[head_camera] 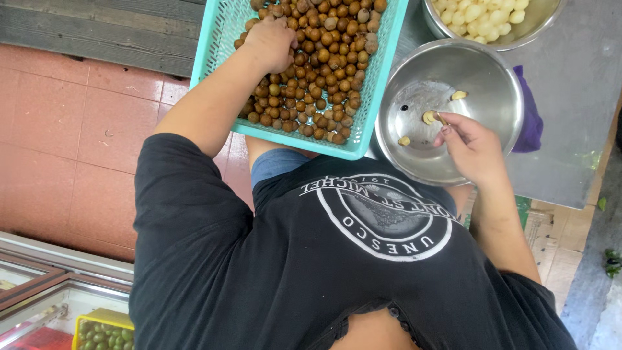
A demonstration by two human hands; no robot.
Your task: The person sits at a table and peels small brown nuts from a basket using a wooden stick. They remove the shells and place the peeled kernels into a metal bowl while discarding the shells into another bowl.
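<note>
Reaching into the turquoise plastic basket (376,97) of brown round fruits (324,65), the left hand (269,42) closed on some; beside it, the right hand (473,146) pinched a thin tool (440,118) over the steel bowl (499,84), dropping peeled flesh.

Brown fruits (324,58) fill a turquoise basket (382,84).

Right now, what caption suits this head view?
Left hand reaches into a turquoise basket of brown fruits; right hand over a steel bowl.
</note>
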